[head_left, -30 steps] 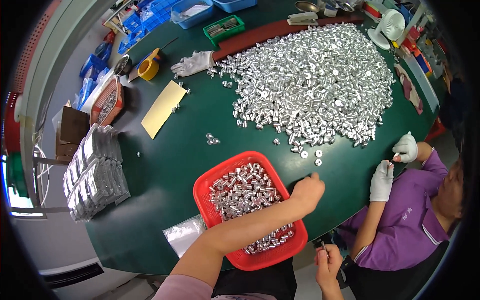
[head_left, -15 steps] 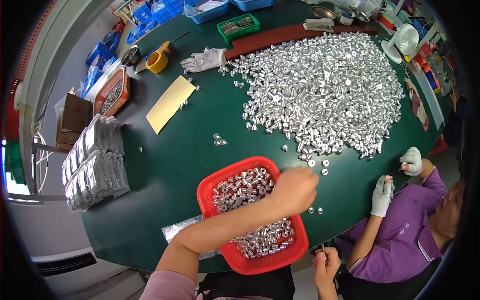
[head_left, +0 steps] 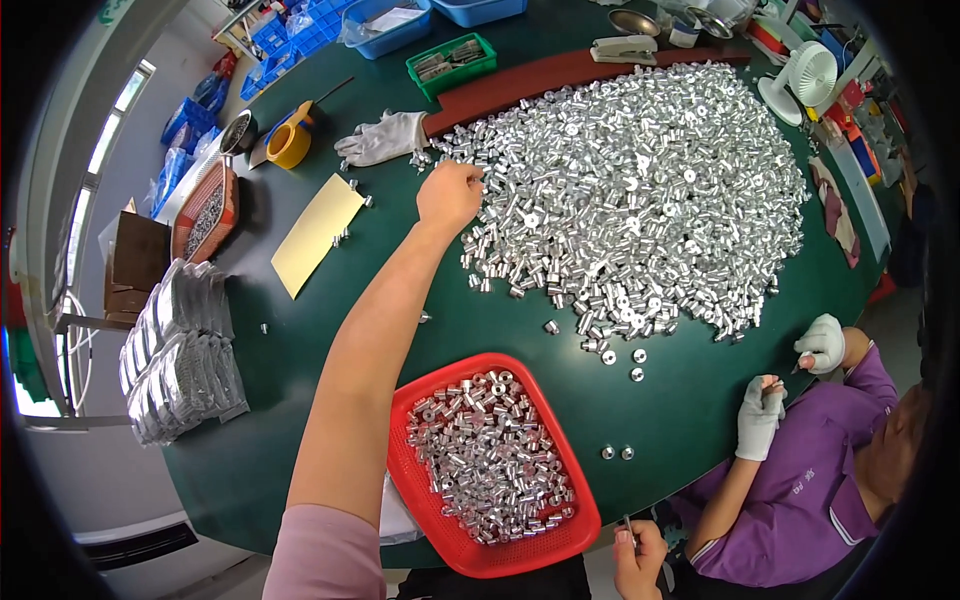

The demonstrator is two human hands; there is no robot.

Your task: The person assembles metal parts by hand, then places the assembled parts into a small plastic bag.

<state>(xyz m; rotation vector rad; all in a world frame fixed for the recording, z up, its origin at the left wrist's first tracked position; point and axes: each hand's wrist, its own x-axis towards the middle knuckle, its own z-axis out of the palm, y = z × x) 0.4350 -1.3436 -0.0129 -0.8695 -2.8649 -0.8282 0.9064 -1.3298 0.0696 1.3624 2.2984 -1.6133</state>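
Left hand (head_left: 449,195) stretched far forward, fingers curled; right hand (head_left: 640,560) low.

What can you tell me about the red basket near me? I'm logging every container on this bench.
The red basket is a shallow rectangular tray that looks like plastic, with perforated, mesh-like walls and rounded corners. It lies flat but turned at an angle on the green table, at the near edge. It is partly filled with small silvery metal cylinders, mostly heaped toward its far end. A clear plastic bag shows at its left side. No hand touches it.
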